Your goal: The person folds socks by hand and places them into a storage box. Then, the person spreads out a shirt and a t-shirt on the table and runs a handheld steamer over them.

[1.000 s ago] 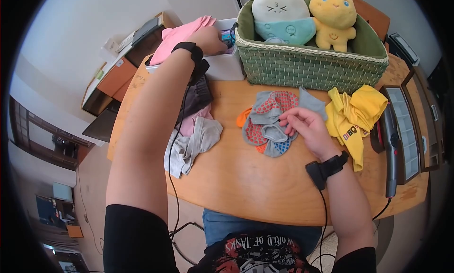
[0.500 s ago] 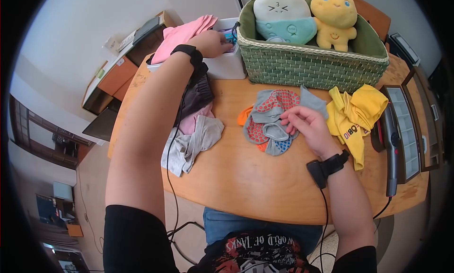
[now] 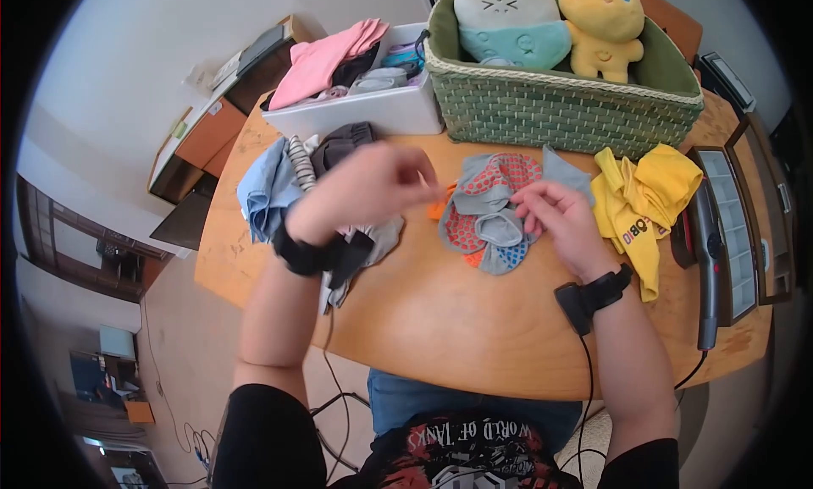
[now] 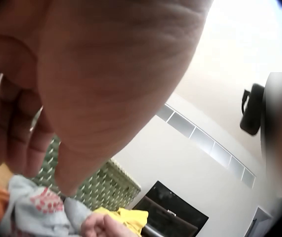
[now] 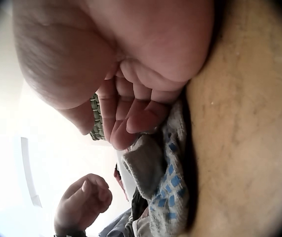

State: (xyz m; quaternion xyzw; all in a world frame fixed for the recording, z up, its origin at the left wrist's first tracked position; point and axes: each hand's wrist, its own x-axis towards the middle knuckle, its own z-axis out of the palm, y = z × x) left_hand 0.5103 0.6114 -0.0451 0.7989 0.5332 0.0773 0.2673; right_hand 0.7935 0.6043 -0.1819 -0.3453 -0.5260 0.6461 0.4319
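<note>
My left hand (image 3: 373, 184) hovers over the left part of the table, fingers loosely bent and holding nothing. In the left wrist view a gap shows between its thumb and its fingers. A pile of grey socks (image 3: 464, 232) with red and blue grip dots lies mid-table, an orange piece (image 3: 438, 209) poking out at its left. At the pile's right edge is my right hand (image 3: 559, 222), relaxed, its fingertips right at a grey sock (image 5: 146, 163). In the right wrist view, nothing shows pinched between those fingers.
Behind stand a white box (image 3: 364, 116) of clothes and a green woven basket (image 3: 559, 108) with plush toys. Folded clothes (image 3: 271, 184) lie at left, partly behind my arm. At right are a yellow garment (image 3: 635, 193), a corded styling tool (image 3: 705, 260) and a compartment case (image 3: 728, 226).
My left hand has come out of the white box, toward me and right, near the sock pile. Grey bundled fabric now shows in the box. My right hand has barely moved.
</note>
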